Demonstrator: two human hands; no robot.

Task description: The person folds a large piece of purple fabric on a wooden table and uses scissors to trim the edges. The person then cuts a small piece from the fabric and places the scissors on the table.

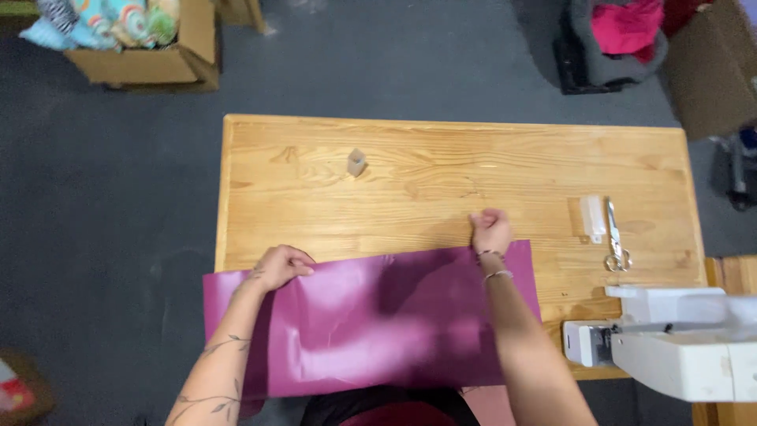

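Purple sheet, shiny and smooth, lies across the near edge of a wooden desk, with its left end sticking out past the desk's left side and its lower part hanging off the front toward the person. Both hands sit on the sheet's far edge. The left hand has curled fingers closed on that edge near the left corner of the desk. The right hand is closed in a pinch on the same edge further right, close to the sheet's right end, with bracelets on the wrist just below it. The left forearm carries a vine tattoo.

Further back on the desk, well apart from the hands, stands a small clear box. To the right of the right hand lie a small white plastic piece and, just beside it, a pair of scissors. A white sewing machine sits at the desk's near right corner. On the grey floor beyond, a cardboard box holds patterned cloth, and a dark basket holds pink cloth.
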